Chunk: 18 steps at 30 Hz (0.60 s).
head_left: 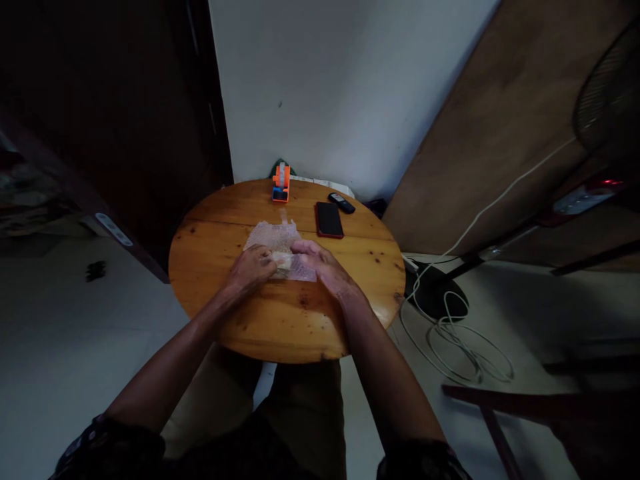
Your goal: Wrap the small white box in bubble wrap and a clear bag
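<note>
A sheet of clear bubble wrap (pixel 273 235) lies on the round wooden table (pixel 300 333), with a small pale item (pixel 281 260) on its near part. What that item is I cannot make out. My left hand (pixel 254 265) is closed at the left end of the item, its fingers curled and pressed on the wrap. Over the right side of the wrap is my right hand (pixel 323 263), fingers stretched out towards the item and touching the plastic. Its palm side and thumb are partly hidden.
An orange tape dispenser (pixel 281 183) stands at the table's far edge. A dark phone or tablet with a red rim (pixel 329 220) and a small black handset (pixel 341 203) lie to the right. On the floor at right are a fan base (pixel 435 293) and a coiled white cable (pixel 470 353).
</note>
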{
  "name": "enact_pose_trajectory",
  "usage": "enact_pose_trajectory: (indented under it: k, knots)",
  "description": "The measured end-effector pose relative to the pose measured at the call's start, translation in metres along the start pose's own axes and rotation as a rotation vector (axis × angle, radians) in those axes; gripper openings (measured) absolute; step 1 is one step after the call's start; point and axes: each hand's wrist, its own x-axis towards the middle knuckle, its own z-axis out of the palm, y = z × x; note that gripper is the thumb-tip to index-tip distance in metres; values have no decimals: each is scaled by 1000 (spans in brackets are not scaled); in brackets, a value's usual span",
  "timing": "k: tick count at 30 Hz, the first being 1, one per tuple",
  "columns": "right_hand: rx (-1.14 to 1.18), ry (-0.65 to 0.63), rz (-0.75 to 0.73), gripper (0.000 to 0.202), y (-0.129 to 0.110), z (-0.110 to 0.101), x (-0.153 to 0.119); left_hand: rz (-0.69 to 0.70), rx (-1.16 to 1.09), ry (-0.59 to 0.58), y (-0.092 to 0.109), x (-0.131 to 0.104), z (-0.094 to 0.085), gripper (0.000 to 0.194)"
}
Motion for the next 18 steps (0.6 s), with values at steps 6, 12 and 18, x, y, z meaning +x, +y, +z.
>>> enact_pose_trajectory:
  k: [6,12,18]
  knots:
    - [-33,56,113,32,0,6,-2,-7,-220,-86,0,11,0,13]
    - [17,130,119,27,-1,7,-1,-20,-351,-212,-4,21,-1,21]
    - [59,136,167,24,-2,8,-2,0,-438,-215,-7,22,1,26]
